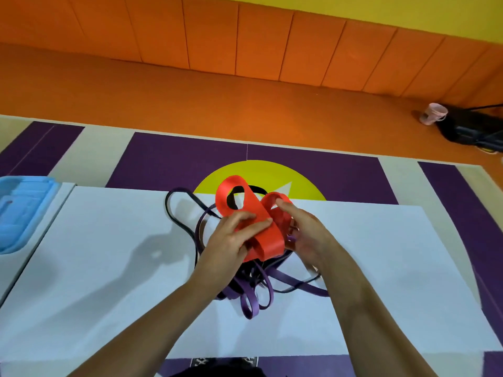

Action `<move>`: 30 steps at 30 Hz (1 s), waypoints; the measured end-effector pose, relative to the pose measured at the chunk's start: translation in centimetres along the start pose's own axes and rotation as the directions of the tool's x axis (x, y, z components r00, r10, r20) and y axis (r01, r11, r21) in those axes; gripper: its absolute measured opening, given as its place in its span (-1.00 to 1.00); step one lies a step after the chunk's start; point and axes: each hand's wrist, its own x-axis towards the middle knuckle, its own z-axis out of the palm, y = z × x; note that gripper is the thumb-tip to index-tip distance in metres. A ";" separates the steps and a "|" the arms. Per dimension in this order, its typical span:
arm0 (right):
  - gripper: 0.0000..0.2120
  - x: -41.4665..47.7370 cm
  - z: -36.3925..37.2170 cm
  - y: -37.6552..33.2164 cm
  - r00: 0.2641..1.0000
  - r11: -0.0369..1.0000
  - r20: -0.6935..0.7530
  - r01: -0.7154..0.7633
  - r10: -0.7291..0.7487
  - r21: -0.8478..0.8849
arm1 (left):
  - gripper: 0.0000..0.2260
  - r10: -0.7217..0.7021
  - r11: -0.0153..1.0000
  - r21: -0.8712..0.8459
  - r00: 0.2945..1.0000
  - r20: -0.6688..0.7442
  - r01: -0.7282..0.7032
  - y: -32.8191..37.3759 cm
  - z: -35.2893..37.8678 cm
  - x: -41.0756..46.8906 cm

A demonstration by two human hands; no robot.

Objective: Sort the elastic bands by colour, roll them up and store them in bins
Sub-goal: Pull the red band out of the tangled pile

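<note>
The red band (272,238) sits between the two hands, right above the pile of purple bands (250,303) on the white worktop (109,268). The left hand (231,235) has its grip closed on the near fold of the red band, with the fingers lying over the top. The right hand (304,235) comes in from the other side, and its fingertips (281,204) curl onto a small red loop. Its thumb is hidden, so how tight that grip is cannot be told.

The red band runs away from the person. Its big loop stands up at the far end, past both hands. The near end is folded under the left hand. A thin black band (174,213) trails out to the left of the pile.

Both arms reach forward and meet in the middle, with the wrists low over the pile. The red band looks free of the purple ones, so it likely needs lifting clear and then rolling from the near fold. The blue bin (19,210) is far off to the left, nearer the left hand
</note>
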 end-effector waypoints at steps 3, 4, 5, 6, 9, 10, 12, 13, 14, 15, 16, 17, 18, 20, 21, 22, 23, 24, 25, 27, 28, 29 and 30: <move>-0.47 -0.7 -1.2 0.9 0.997 0.999 0.081 0.010 -0.007 -0.040 | -0.54 -0.024 0.999 -0.027 1.000 0.000 0.024 0.6 0.7 0.7; -0.53 -1.0 -1.6 1.2 0.997 1.000 0.080 0.013 -0.013 -0.008 | -0.62 -0.088 0.993 -0.079 0.996 0.012 0.089 0.9 1.1 0.8; -0.59 -1.3 -2.1 1.5 0.997 0.999 0.077 0.024 -0.026 0.026 | -0.68 -0.143 0.982 -0.122 0.989 0.033 0.146 1.0 1.4 0.8; -0.62 -1.6 -2.8 1.8 0.997 0.998 0.072 0.036 -0.040 0.050 | -0.72 -0.154 0.978 -0.134 0.987 0.054 0.160 1.2 2.0 0.8; -0.53 -2.1 -5.2 3.0 0.994 0.994 0.029 0.110 -0.109 -0.016 | -0.82 -0.041 0.998 -0.053 0.996 0.085 0.045 1.8 4.4 1.0; -0.44 -2.2 -5.8 3.4 0.992 0.990 -0.017 0.127 -0.128 -0.061 | -0.87 -0.017 0.999 -0.045 0.995 0.095 0.021 2.1 5.0 1.2; -0.32 -2.5 -7.4 4.2 0.979 0.984 -0.144 0.123 -0.141 -0.126 | -0.89 0.029 0.998 -0.056 0.990 0.137 -0.022 2.8 7.0 1.5; -0.30 -2.7 -8.3 4.5 0.968 0.982 -0.199 0.121 -0.150 -0.148 | -0.89 0.057 0.997 -0.065 0.985 0.162 -0.047 3.3 8.0 1.6; -0.31 -2.9 -9.3 5.0 0.957 0.981 -0.244 0.124 -0.159 -0.151 | -0.88 0.098 0.993 -0.076 0.980 0.176 -0.086 3.7 9.1 1.7; -0.31 -3.2 -10.0 5.4 0.946 0.982 -0.280 0.125 -0.162 -0.145 | -0.87 0.153 0.986 -0.086 0.973 0.172 -0.140 4.1 10.1 1.7; -0.32 -3.5 -11.0 5.8 0.933 0.983 -0.320 0.132 -0.167 -0.128 | -0.88 0.220 0.973 -0.106 0.961 0.168 -0.205 4.7 11.1 1.8; -0.33 -3.8 -12.0 6.3 0.917 0.983 -0.361 0.133 -0.170 -0.124 | -0.91 0.278 0.957 -0.134 0.945 0.169 -0.258 5.5 12.0 2.0; -0.35 -4.2 -13.1 6.6 0.902 0.982 -0.393 0.139 -0.178 -0.126 | -0.92 0.331 0.939 -0.163 0.928 0.174 -0.304 6.2 13.1 2.3; -0.40 -4.8 -15.2 7.2 0.881 0.979 -0.432 0.148 -0.194 -0.139 | -0.92 0.408 0.908 -0.198 0.888 0.211 -0.370 6.9 15.1 2.7; -0.42 -5.0 -16.4 7.3 0.870 0.977 -0.449 0.154 -0.204 -0.145 | -0.90 0.413 0.907 -0.196 0.875 0.251 -0.372 7.2 16.3 3.1; -0.45 -5.1 -17.6 7.5 0.855 0.973 -0.469 0.164 -0.222 -0.161 | -0.87 0.410 0.910 -0.187 0.866 0.286 -0.369 7.4 17.4 3.6; -0.47 -5.2 -18.8 7.3 0.837 0.966 -0.489 0.168 -0.245 -0.196 | -0.84 0.421 0.906 -0.170 0.856 0.301 -0.387 7.9 18.7 4.2; -0.48 -5.2 -20.0 7.2 0.817 0.957 -0.510 0.166 -0.269 -0.238 | -0.78 0.447 0.895 -0.146 0.841 0.306 -0.422 8.4 20.0 4.8; -0.48 -5.1 -21.0 6.9 0.798 0.945 -0.524 0.164 -0.296 -0.284 | -0.68 0.469 0.882 -0.119 0.826 0.313 -0.456 8.9 21.1 5.5; -0.44 -4.6 -23.7 6.4 0.758 0.907 -0.540 0.161 -0.366 -0.389 | -0.55 0.446 0.892 -0.101 0.818 0.365 -0.441 10.5 23.4 7.0; -0.43 -4.2 -25.0 6.2 0.739 0.883 -0.539 0.160 -0.404 -0.441 | -0.51 0.433 0.898 -0.107 0.815 0.385 -0.426 11.1 24.6 7.8; -0.44 -3.8 -26.4 6.1 0.722 0.856 -0.535 0.156 -0.439 -0.492 | -0.50 0.427 0.901 -0.115 0.803 0.415 -0.419 11.5 25.9 8.5; -0.46 -3.4 -27.6 6.0 0.704 0.818 -0.521 0.150 -0.482 -0.555 | -0.51 0.426 0.901 -0.130 0.784 0.451 -0.414 12.0 26.9 9.2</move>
